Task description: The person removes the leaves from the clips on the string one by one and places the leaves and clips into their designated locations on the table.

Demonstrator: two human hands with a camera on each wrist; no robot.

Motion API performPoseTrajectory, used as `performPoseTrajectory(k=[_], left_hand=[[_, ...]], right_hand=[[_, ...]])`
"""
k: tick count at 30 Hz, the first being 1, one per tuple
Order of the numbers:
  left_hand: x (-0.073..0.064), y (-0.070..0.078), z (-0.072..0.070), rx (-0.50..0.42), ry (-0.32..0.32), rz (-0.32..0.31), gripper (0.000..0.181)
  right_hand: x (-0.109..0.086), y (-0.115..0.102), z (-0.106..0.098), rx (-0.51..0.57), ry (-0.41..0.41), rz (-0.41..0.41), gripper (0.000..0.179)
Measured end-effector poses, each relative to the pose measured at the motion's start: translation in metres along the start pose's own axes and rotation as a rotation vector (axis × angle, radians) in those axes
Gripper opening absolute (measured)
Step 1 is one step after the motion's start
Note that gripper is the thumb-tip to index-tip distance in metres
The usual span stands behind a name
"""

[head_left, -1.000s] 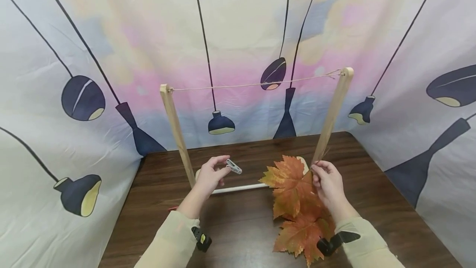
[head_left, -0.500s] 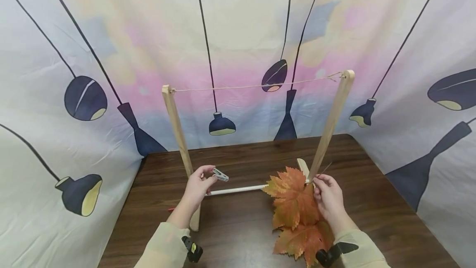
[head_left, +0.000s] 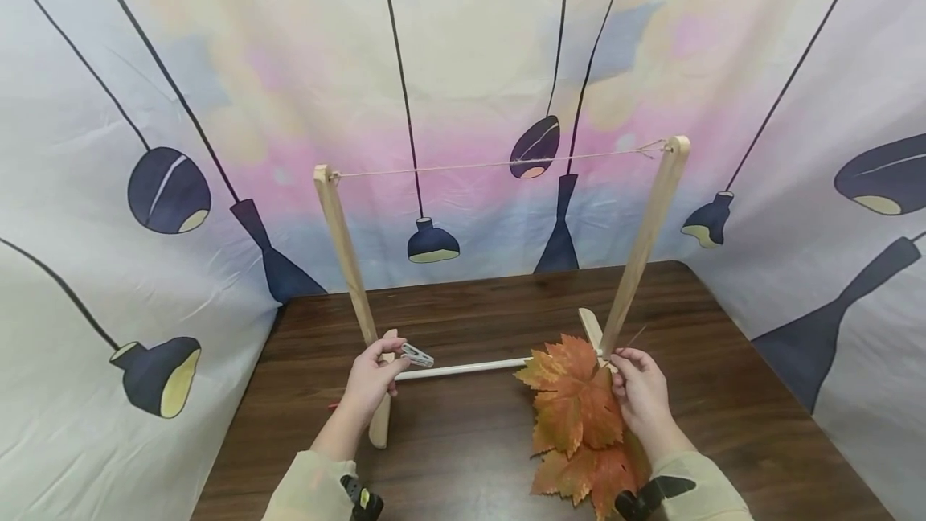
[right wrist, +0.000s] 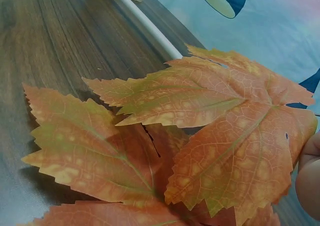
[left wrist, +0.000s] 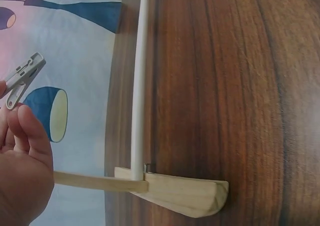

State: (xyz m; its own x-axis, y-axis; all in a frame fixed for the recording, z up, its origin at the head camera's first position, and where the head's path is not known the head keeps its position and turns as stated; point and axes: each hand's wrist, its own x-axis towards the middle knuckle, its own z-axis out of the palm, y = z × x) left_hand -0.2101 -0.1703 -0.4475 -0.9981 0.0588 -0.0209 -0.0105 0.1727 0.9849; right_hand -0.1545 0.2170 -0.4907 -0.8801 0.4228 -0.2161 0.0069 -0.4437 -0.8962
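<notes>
A grey-white clothespin (head_left: 417, 355) is pinched between the thumb and fingers of my left hand (head_left: 370, 376), beside the rack's left post. In the left wrist view the clothespin (left wrist: 25, 78) shows its spring and handles, the fingers at one end. My right hand (head_left: 642, 392) pinches an orange maple leaf (head_left: 575, 400) by its stem side, near the foot of the right post. That leaf (right wrist: 240, 121) overlaps more orange leaves (right wrist: 100, 156) lying beneath it on the table in the right wrist view.
A wooden rack has a left post (head_left: 343, 256), a right post (head_left: 647, 239), a string (head_left: 463, 169) tied between their tops and a white bar (head_left: 463, 368) low down. It stands on a dark wooden table (head_left: 463, 441). A lamp-printed cloth (head_left: 463, 63) hangs behind.
My left hand has moved left and down with the clothespin, toward the left post's foot. My right hand has lowered the leaf slightly and still holds it.
</notes>
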Motion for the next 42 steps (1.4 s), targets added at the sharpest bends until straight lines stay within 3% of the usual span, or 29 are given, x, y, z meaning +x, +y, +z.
performPoseTrajectory(k=[2,4,8,12,18,25,33,42], left_hand=[[0.001,-0.008,-0.002,-0.006,0.008,0.007,0.032],[0.003,-0.019,-0.004,-0.021,0.006,0.059,0.029],[0.001,-0.026,-0.010,-0.044,0.001,0.115,0.028],[-0.001,-0.026,-0.015,-0.027,0.017,0.056,0.031],[-0.006,-0.033,-0.023,-0.020,0.052,0.045,0.033],[-0.011,-0.042,-0.037,-0.002,0.108,-0.038,0.038],[-0.013,-0.045,-0.053,0.046,0.143,-0.067,0.037],[-0.019,-0.051,-0.060,0.086,0.169,-0.077,0.038]], right_hand=[[0.000,0.000,0.000,0.004,0.006,0.006,0.014],[0.001,0.000,-0.001,0.010,0.007,0.005,0.014],[0.001,0.000,-0.001,0.021,0.000,0.005,0.015],[0.001,0.001,-0.002,0.008,0.005,0.013,0.010],[-0.002,0.004,-0.007,0.003,0.017,0.006,0.010],[-0.004,0.005,-0.011,-0.011,0.010,-0.004,0.010],[-0.004,0.006,-0.011,-0.001,0.016,0.012,0.010],[-0.003,0.007,-0.011,-0.019,0.014,0.017,0.007]])
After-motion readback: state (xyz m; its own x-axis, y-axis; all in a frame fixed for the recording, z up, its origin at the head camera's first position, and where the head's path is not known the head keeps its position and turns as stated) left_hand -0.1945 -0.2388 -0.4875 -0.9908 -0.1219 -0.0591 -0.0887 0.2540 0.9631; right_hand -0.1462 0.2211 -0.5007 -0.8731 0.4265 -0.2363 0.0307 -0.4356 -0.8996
